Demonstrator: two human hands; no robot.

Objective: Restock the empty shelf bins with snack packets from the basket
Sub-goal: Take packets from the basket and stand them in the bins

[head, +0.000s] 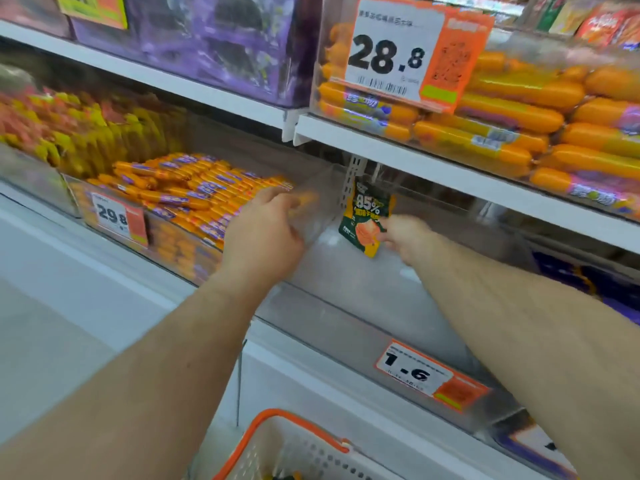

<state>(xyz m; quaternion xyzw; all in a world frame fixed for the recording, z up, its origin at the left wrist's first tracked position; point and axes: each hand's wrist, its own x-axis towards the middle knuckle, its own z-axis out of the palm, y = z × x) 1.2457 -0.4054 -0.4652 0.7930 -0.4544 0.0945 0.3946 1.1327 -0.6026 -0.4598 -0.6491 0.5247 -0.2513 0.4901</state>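
snack packet (367, 216): light, soft foil pouch (likely slippery), pinched at its lower edge by right hand (407, 239); left hand (265, 233) fingers loose, ungrasping.

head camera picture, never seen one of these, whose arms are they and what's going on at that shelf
There is no machine here. The one picture comes from a wide-angle camera worn on a person's head, looking forward and down, so the two bare arms are that person's own.

The right hand pinches a green and orange snack packet and holds it up inside a clear bin that looks empty, marked with a 1.6 price tag. The left hand is at the bin's left wall; motion blur hides whether it grips anything.

To the left is a bin heaped with small orange sausages. On the shelf above lie bigger orange sausages behind a 28.8 price tag. At the bottom edge is the basket, white with an orange handle.
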